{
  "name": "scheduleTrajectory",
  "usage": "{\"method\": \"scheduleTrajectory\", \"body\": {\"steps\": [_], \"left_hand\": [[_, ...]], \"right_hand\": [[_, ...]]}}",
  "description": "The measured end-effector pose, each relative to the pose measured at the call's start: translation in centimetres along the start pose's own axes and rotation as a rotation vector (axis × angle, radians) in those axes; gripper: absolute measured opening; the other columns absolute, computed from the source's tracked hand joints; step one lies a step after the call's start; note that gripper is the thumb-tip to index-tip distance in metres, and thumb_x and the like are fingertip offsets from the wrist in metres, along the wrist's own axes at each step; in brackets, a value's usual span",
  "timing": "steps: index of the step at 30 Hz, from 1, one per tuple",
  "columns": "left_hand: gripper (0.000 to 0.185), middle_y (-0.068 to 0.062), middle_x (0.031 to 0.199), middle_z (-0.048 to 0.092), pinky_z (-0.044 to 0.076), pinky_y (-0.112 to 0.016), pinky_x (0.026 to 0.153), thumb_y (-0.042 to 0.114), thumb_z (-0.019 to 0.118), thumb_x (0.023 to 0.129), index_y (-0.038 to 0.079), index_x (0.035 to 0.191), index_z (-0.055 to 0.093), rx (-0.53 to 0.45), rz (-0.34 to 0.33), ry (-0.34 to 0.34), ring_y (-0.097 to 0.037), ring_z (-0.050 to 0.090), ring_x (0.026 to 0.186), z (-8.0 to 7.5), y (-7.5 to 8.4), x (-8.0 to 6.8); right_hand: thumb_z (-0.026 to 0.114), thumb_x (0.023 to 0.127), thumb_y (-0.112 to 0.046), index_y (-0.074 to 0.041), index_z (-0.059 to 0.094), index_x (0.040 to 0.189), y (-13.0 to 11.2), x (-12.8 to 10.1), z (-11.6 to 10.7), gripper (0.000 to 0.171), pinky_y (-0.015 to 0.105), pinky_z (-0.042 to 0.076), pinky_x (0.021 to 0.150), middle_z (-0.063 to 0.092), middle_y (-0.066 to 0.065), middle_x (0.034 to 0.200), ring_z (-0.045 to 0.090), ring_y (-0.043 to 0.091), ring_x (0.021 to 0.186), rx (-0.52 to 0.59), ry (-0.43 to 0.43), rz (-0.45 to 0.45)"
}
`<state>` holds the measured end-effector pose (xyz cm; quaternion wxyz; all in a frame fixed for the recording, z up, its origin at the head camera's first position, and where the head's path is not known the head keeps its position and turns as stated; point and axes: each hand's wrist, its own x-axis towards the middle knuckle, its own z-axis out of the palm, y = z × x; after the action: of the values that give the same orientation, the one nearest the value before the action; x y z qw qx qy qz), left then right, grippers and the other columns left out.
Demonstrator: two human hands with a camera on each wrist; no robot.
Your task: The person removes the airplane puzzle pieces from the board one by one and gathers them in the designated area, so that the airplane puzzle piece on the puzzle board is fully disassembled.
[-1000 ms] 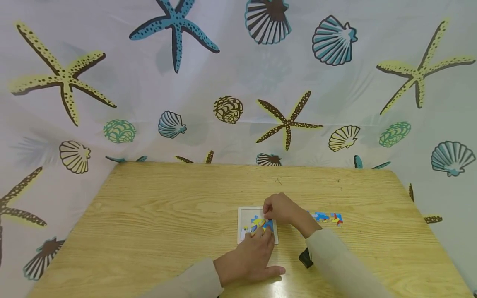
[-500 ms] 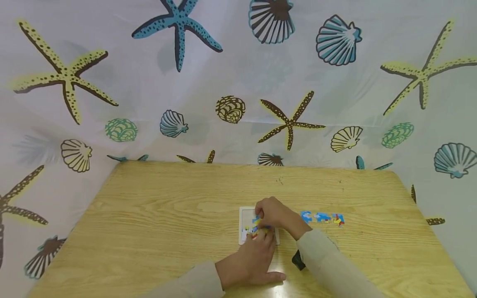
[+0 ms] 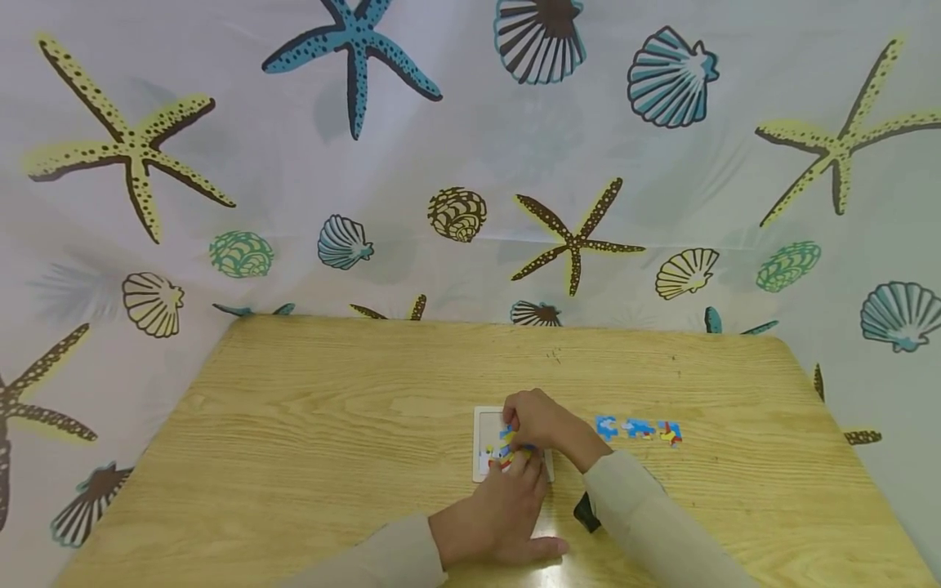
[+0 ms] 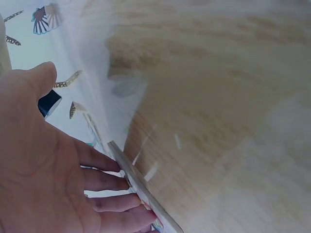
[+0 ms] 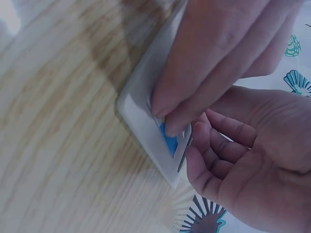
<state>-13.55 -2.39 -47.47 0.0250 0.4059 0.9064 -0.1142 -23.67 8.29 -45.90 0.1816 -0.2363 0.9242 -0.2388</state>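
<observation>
A small white puzzle tray (image 3: 481,457) lies on the wooden table (image 3: 331,425), with a few coloured pieces set in it. My right hand (image 3: 518,426) reaches over the tray. Its fingertips (image 5: 167,104) pinch a blue puzzle piece (image 5: 170,138) down against the tray (image 5: 141,121). My left hand (image 3: 522,472) lies flat on the table near the tray's front edge. Its fingers (image 4: 104,182) touch the tray's rim (image 4: 141,187) and hold nothing. The same hand (image 5: 252,150) shows with loosely bent fingers in the right wrist view.
Three loose puzzle pieces, blue (image 3: 606,426), blue (image 3: 638,428) and red-yellow (image 3: 669,433), lie in a row right of the tray. A black wrist-worn device (image 3: 586,512) sits under the right sleeve. A shell-and-starfish curtain (image 3: 470,163) surrounds the table.
My right hand has slid left over the tray with the piece, uncovering the leftmost loose blue piece. My left hand has barely shifted.
</observation>
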Motion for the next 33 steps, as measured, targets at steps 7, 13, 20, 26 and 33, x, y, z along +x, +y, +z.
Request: {"method": "scheduleTrajectory", "body": {"steps": [7, 13, 20, 26, 33], "left_hand": [[0.098, -0.018, 0.139, 0.026, 0.043, -0.049, 0.076, 0.076, 0.012, 0.076, -0.001, 0.134, 0.032, -0.005, -0.003, -0.008, -0.033, 0.026, 0.123, 0.1, 0.2, 0.1], [0.098, -0.019, 0.140, 0.025, 0.045, -0.047, 0.074, 0.075, 0.010, 0.076, -0.001, 0.133, 0.033, 0.013, 0.008, -0.019, -0.033, 0.026, 0.123, 0.0, 0.1, 0.2], [0.098, -0.017, 0.139, 0.027, 0.044, -0.046, 0.075, 0.076, 0.011, 0.075, 0.001, 0.133, 0.033, 0.019, -0.003, -0.036, -0.030, 0.030, 0.122, -0.2, 0.1, 0.3], [0.099, -0.016, 0.137, 0.030, 0.044, -0.046, 0.075, 0.077, 0.012, 0.074, 0.001, 0.132, 0.035, 0.009, -0.010, -0.025, -0.029, 0.031, 0.121, -0.1, 0.1, 0.4], [0.099, -0.015, 0.137, 0.031, 0.044, -0.046, 0.075, 0.077, 0.010, 0.074, 0.002, 0.132, 0.036, 0.017, 0.000, -0.028, -0.029, 0.032, 0.119, 0.0, 0.0, 0.4]], "right_hand": [[0.073, 0.068, -0.002, -0.004, 0.059, 0.084, 0.0, -0.1, 0.0, 0.022, 0.023, 0.043, 0.057, 0.054, 0.001, 0.073, 0.049, 0.012, 0.065, 0.023, -0.002, -0.002], [0.075, 0.068, -0.006, -0.004, 0.058, 0.085, 0.0, -0.3, -0.1, 0.024, 0.025, 0.042, 0.059, 0.056, 0.004, 0.077, 0.048, 0.012, 0.067, -0.007, 0.013, -0.031], [0.069, 0.071, -0.001, -0.006, 0.057, 0.084, 0.0, -0.2, -0.5, 0.019, 0.024, 0.043, 0.055, 0.053, 0.002, 0.071, 0.048, 0.013, 0.063, 0.042, 0.027, -0.033], [0.065, 0.072, 0.002, -0.007, 0.057, 0.077, -0.1, -0.6, -1.1, 0.013, 0.023, 0.043, 0.050, 0.051, 0.000, 0.065, 0.049, 0.012, 0.056, 0.077, 0.041, -0.067], [0.062, 0.078, 0.000, -0.005, 0.059, 0.078, -0.3, -0.8, -1.3, 0.006, 0.024, 0.043, 0.054, 0.053, 0.000, 0.067, 0.051, 0.011, 0.059, 0.063, 0.035, -0.078]]}}
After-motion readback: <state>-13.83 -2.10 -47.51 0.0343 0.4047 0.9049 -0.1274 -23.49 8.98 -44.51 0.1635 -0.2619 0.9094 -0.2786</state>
